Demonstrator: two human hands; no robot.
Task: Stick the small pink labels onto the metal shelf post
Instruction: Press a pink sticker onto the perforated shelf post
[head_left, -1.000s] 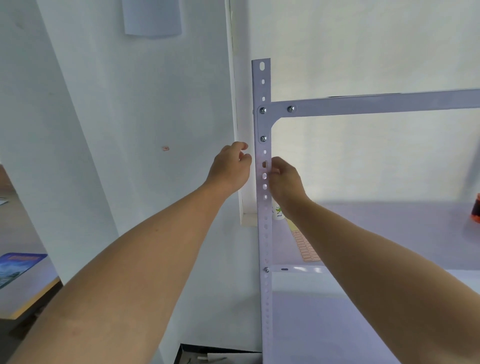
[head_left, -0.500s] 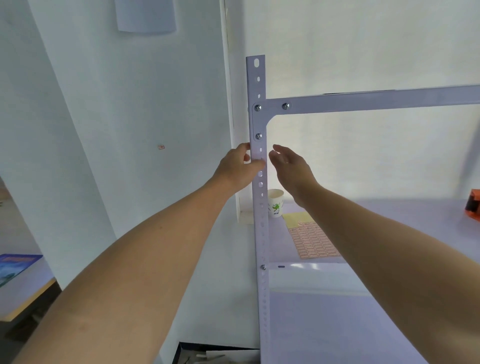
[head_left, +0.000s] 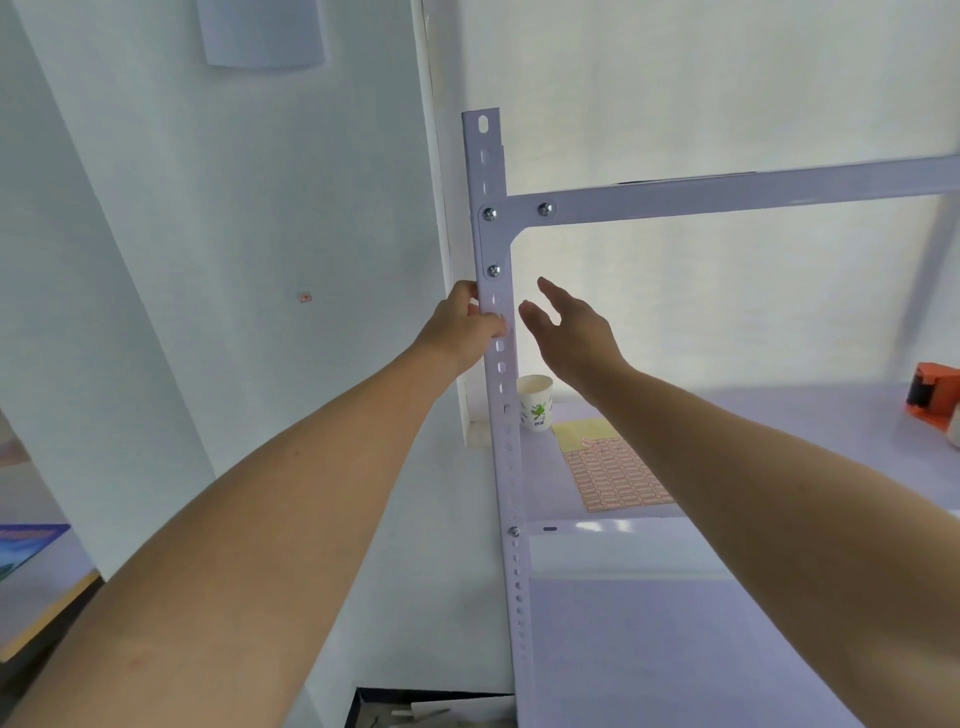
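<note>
Right hand has come off the metal shelf post since a second ago, now apart from it, fingers spread, empty. Left hand stays on the post's left edge, thumb pressing its face, fingers wrapped behind; any label under the thumb is hidden. Risk: a lightly pressed label may span a hole and peel up. Sheet of pink labels lies on the shelf below the right forearm, beside a paper cup.
</note>
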